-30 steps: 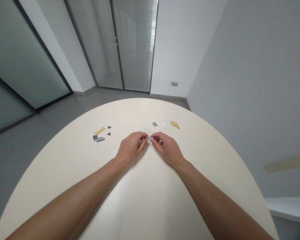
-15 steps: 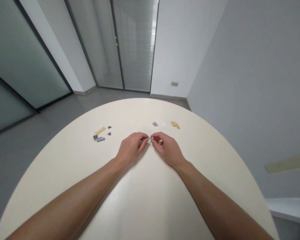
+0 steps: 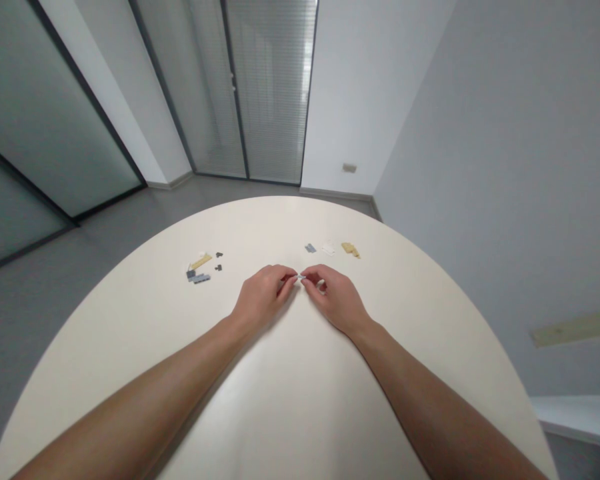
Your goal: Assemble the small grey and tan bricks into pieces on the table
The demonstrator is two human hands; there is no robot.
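My left hand [image 3: 261, 295] and my right hand [image 3: 336, 297] meet fingertip to fingertip over the middle of a round cream table [image 3: 290, 400]. Both pinch one tiny grey piece [image 3: 299, 276] between thumb and forefinger; most of it is hidden by the fingers. Both wrists rest near the tabletop. Just beyond my right hand lie a small grey piece [image 3: 310, 248], a white piece [image 3: 328, 249] and a tan piece [image 3: 350, 249].
To the far left of my left hand sits a small cluster: a tan strip [image 3: 201, 261], grey bricks [image 3: 198, 277] and two tiny dark bits [image 3: 219, 261]. Beyond the table's far edge are grey floor, glass partitions and a blind-covered door.
The grey piece shows less between the fingertips than a second ago, as the two hands have closed slightly together. Nothing else has moved.
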